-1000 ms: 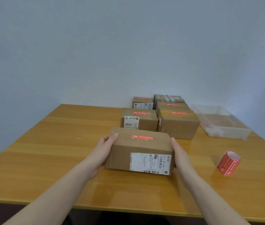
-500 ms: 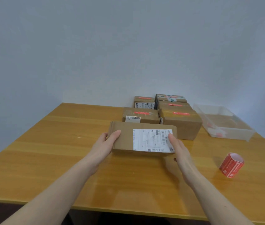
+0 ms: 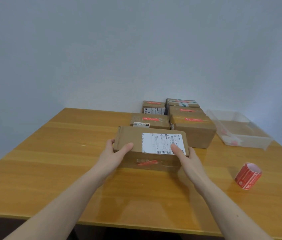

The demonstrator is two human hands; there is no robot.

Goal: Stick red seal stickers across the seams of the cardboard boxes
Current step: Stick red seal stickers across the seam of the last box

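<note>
The cardboard box [image 3: 151,148] sits near the middle of the table [image 3: 50,161], its white label on top and a red sticker [image 3: 147,162] on the near side. The left hand [image 3: 115,154] grips its left end and the right hand [image 3: 187,155] its right end, thumbs on top, fingers wrapped behind. Behind it stand five more boxes [image 3: 193,134]; a roll of stickers [image 3: 247,175] lies well to the right.

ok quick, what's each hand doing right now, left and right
Left hand: grips the left end of the cardboard box, thumb on top.
Right hand: grips the box's right end, thumb on the shipping label.
</note>
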